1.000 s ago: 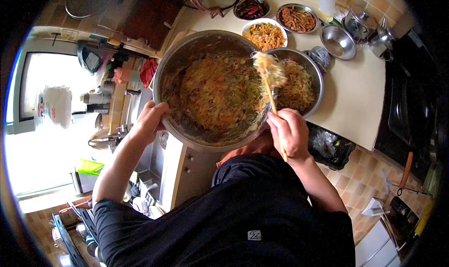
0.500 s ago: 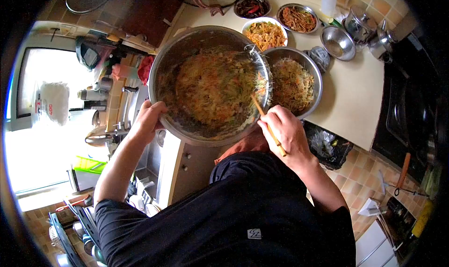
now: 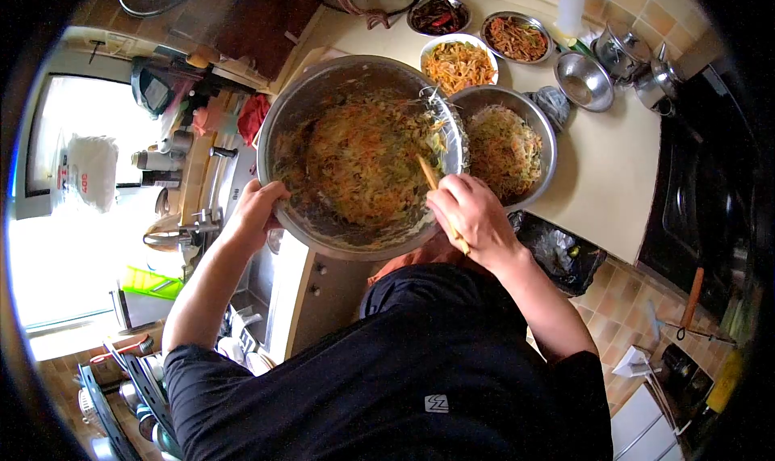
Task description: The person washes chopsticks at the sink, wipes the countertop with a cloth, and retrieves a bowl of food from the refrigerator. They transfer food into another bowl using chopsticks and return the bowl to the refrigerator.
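Note:
My left hand (image 3: 257,211) grips the left rim of a large metal bowl (image 3: 300,80), which is tilted toward the smaller bowl on its right. Inside lies a mix of shredded vegetables (image 3: 363,154), pale with orange and green bits. My right hand (image 3: 474,219) is closed round wooden chopsticks (image 3: 426,170), their tips over the shreds near the bowl's right side. Beside it, partly covered by the large bowl's edge, stands a smaller metal bowl (image 3: 551,158) holding similar shreds (image 3: 502,150). A few shreds cling to the large bowl's right rim.
On the counter (image 3: 613,170) behind are a white plate of orange-and-yellow food (image 3: 460,64), two metal dishes of food, an empty metal bowl (image 3: 584,81) and metal pots (image 3: 622,48). A sink (image 3: 262,275) lies left, a black stove (image 3: 702,178) right, a black bin bag (image 3: 557,255) below.
My right hand with the chopsticks has moved left and slightly up, further into the large bowl. In view, the large bowl sits slightly lower.

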The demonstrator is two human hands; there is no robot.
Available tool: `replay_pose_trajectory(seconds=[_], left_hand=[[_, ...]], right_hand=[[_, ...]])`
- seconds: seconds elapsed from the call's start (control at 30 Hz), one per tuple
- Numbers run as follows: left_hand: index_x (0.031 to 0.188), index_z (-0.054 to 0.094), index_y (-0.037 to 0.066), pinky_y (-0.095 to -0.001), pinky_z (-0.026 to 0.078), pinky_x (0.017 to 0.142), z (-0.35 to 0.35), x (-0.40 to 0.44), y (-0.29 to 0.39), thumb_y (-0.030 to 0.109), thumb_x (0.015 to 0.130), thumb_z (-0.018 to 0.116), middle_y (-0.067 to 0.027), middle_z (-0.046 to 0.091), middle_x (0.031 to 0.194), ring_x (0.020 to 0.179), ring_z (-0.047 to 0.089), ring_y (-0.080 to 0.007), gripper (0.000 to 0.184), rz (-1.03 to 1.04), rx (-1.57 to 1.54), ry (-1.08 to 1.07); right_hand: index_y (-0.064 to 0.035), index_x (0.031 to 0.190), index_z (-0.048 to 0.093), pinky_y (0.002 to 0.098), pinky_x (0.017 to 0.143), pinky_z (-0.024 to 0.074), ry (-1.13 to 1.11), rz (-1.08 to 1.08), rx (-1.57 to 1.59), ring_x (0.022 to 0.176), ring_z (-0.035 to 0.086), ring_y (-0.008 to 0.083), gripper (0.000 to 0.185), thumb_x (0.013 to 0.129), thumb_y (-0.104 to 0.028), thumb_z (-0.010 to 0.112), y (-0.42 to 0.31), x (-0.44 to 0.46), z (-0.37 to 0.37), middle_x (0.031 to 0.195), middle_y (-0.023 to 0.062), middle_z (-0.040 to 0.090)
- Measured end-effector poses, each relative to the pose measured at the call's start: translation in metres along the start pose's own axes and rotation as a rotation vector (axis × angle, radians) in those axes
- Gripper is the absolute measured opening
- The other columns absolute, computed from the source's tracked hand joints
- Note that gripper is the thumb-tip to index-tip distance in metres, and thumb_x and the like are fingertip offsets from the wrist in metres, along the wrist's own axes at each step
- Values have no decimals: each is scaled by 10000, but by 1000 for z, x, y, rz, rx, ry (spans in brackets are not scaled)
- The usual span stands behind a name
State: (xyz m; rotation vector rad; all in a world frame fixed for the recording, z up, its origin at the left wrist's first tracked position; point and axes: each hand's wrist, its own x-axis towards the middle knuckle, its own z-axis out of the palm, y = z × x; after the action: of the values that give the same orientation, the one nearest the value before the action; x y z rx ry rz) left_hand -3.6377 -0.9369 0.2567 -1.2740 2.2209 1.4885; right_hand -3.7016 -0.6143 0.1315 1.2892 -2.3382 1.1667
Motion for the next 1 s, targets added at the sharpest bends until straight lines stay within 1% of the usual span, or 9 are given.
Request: replay_pose_trajectory(seconds=[0.33,0.5,0.67,0.73,0.8,0.87,0.9,0.93,1.0], left_hand=[[1009,497,49,-339,563,568,5,-2,0,165,841,622,-53,559,776,607,604,-146,240,-11,8,91],[959,501,5,-315,556,535,-8,14,-12,117,833,611,-94,569,799,596,617,-189,201,-12,-33,47],[791,549,51,-270,475,452,-9,20,-45,102,832,582,-24,551,638,472,525,-134,74,-52,-255,-40],[797,559,49,-267,466,460,-7,30,-78,137,844,563,-24,551,639,488,533,-130,100,-22,-311,-114],[998,592,14,-288,536,585,10,16,-84,204,840,570,-62,659,824,637,630,-165,249,-24,-446,-201],[1153,554,-23,-339,569,706,15,15,-103,188,846,534,-119,658,1003,807,669,-216,372,-17,-565,-250],[1272,484,-46,-410,559,853,21,15,-109,154,844,508,-173,615,1145,996,645,-277,473,-76,-684,-240],[1316,440,-48,-468,515,945,25,18,-113,136,846,496,-196,587,1197,1065,613,-307,508,-89,-717,-244],[1335,417,-44,-463,509,960,46,25,-118,144,847,505,-194,593,1187,1062,617,-303,530,-52,-814,-215]], right_hand=[[-27,961,627,378,705,534,416,94,-108,813,620,280,212,780,-14,736,-2,-41,-30,905,102,586],[-38,943,622,372,656,524,485,348,-155,755,631,280,122,840,-26,687,15,-55,-56,875,117,608],[-33,894,606,358,654,513,519,572,-120,755,632,274,89,864,-70,681,45,-81,-29,850,118,614],[-55,886,602,360,624,512,424,462,-126,727,634,272,99,851,-76,692,37,-76,-8,852,108,616],[-58,886,607,367,610,515,357,417,-187,709,634,273,111,837,-75,706,27,-72,-10,851,107,616],[-58,898,631,376,620,520,469,432,-164,723,639,278,114,826,-71,718,27,-75,-18,851,114,621],[-53,899,630,374,622,520,491,482,-215,727,639,278,107,831,-67,712,29,-78,-28,848,116,621],[-48,900,630,372,625,519,514,530,-267,731,640,278,101,836,-63,706,31,-80,-39,845,118,621],[-5,927,607,380,673,505,519,614,-261,770,623,310,69,867,25,626,49,-79,-39,877,153,614]])
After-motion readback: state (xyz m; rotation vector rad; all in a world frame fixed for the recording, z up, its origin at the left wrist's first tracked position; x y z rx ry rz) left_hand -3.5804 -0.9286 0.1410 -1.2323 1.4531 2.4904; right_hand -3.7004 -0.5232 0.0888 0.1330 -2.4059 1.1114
